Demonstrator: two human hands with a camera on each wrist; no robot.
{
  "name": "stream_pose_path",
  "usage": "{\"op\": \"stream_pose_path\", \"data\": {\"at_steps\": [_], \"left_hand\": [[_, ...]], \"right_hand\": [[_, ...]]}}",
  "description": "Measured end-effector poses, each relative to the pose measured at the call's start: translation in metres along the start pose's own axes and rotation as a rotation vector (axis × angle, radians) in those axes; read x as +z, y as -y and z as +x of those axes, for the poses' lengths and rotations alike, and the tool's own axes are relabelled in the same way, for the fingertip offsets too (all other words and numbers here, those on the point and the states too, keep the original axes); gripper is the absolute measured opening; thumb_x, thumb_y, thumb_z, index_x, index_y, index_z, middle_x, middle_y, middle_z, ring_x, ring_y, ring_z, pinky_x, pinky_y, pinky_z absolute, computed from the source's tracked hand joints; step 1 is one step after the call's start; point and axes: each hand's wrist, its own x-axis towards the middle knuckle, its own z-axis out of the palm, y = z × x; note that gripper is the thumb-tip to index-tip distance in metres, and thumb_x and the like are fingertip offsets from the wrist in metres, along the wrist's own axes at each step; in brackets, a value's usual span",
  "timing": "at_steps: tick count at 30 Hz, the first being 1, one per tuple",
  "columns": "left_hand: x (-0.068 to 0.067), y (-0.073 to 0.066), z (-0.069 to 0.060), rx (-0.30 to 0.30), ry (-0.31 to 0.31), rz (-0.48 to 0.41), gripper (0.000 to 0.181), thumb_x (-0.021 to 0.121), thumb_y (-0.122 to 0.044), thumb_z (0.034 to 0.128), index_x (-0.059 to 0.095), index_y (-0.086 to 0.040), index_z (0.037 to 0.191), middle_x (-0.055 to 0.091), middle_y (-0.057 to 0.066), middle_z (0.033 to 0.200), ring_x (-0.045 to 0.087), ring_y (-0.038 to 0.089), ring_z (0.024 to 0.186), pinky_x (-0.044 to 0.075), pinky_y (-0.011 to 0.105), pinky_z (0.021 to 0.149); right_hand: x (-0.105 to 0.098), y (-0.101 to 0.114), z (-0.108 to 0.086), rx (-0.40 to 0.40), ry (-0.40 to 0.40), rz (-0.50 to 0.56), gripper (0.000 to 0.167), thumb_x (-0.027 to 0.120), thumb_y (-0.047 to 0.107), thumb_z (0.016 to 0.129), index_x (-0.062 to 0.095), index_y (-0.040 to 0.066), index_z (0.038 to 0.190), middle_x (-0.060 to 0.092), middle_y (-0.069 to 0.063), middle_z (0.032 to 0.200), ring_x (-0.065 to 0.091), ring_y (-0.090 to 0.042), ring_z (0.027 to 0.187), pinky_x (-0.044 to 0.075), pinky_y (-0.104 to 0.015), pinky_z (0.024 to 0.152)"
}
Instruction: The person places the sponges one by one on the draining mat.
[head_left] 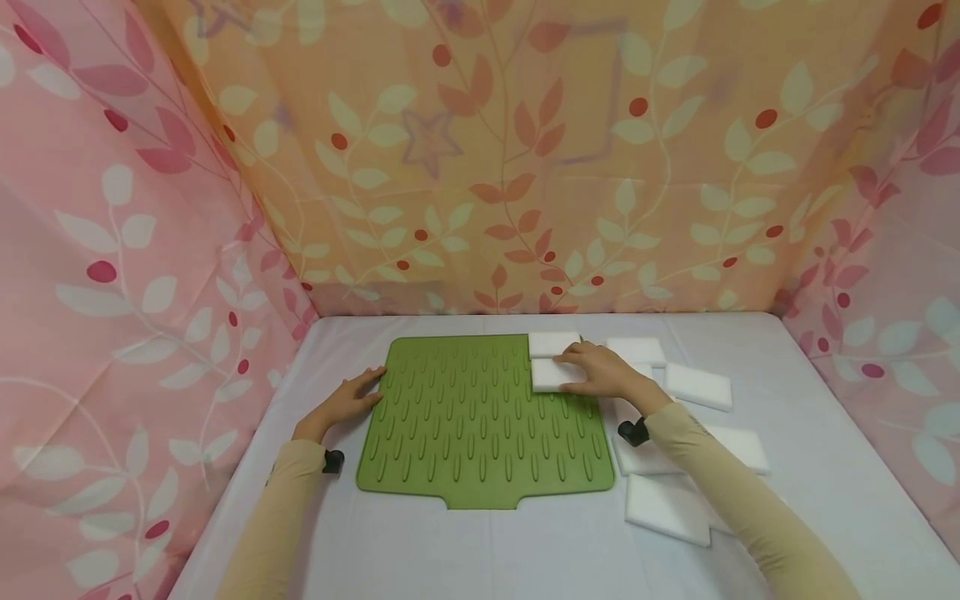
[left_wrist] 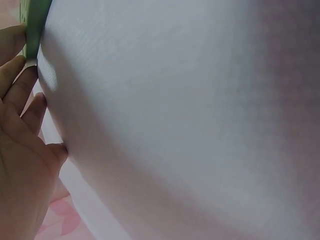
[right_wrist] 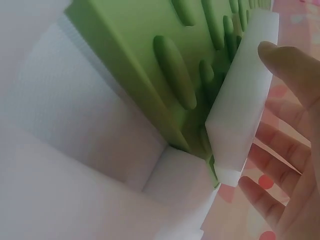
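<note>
A green ridged mat (head_left: 480, 417) lies on the white table. Two white blocks lie at its back right: one (head_left: 553, 344) at the back edge, the other (head_left: 550, 376) just in front. The right hand (head_left: 603, 372) is over the front block, thumb on its near side and fingers at its far side; in the right wrist view the thumb of the hand (right_wrist: 295, 130) touches the block (right_wrist: 245, 90). At the mat's left edge, the left hand (head_left: 347, 403) rests with relaxed fingers; the left wrist view shows the hand (left_wrist: 25, 130) with fingertips against the mat's edge (left_wrist: 36, 30).
Several more white blocks (head_left: 667, 507) lie to the right of the mat, some partly under the right forearm. Floral curtains (head_left: 480, 167) stand behind the table (head_left: 555, 554) and on both sides. A dark wrist camera shows at each sleeve.
</note>
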Motion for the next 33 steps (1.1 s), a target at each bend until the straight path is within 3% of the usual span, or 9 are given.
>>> {"op": "stream_pose_path", "data": {"at_steps": [18, 33], "left_hand": [[0.000, -0.003, 0.000, 0.002, -0.003, -0.008, 0.059, 0.055, -0.023, 0.0937, 0.031, -0.004, 0.144, 0.026, 0.024, 0.148, 0.020, 0.043, 0.137, 0.001, 0.067, 0.106], [0.000, -0.004, -0.002, 0.008, 0.002, -0.018, 0.059, 0.055, -0.021, 0.0936, 0.030, -0.002, 0.144, 0.026, 0.024, 0.148, 0.020, 0.043, 0.137, 0.001, 0.069, 0.105]], "right_hand": [[0.001, -0.003, 0.002, 0.009, 0.004, -0.016, 0.057, 0.068, 0.047, 0.079, 0.060, 0.013, 0.124, 0.058, -0.007, 0.118, 0.054, -0.027, 0.107, 0.046, -0.048, 0.085], [-0.014, -0.011, -0.018, 0.056, -0.043, 0.021, 0.054, 0.071, 0.039, 0.079, 0.061, 0.010, 0.124, 0.057, -0.013, 0.121, 0.052, -0.033, 0.112, 0.044, -0.052, 0.089]]}}
